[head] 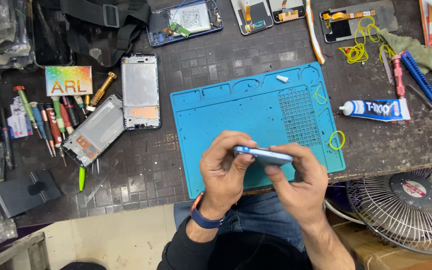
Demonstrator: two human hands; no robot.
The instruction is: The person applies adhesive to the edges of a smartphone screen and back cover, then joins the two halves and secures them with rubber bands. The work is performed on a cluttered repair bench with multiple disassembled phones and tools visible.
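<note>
over the blue mat: both hands are up above the near edge of the blue repair mat [236, 107], pinching a blue phone [264, 154] between them, edge-on to the camera.
left hand: left hand [224, 170] grips the phone's left end, thumb and fingers curled round the corner; a dark blue wristband sits on that wrist.
right hand: right hand [301, 182] clamps the right end, fingertips on top, thumb below.
phone: held in the air, tilted, touching neither mat nor bench; looks closed up from here, but i cannot tell whether a seam is open.
done so far, by my reckoning: the phone seems whole or nearly so, no loose part of it on the mat.
left to do: hard to say; the glue tube [376, 109] lies just off the mat's right side, untouched.
around the bench: two bare phone frames [139, 91] to the left beside a row of screwdrivers [51, 120]; an opened phone [183, 21] at the far edge; yellow rubber bands [336, 140] on the mat; a fan [413, 200] low at the right.
</note>
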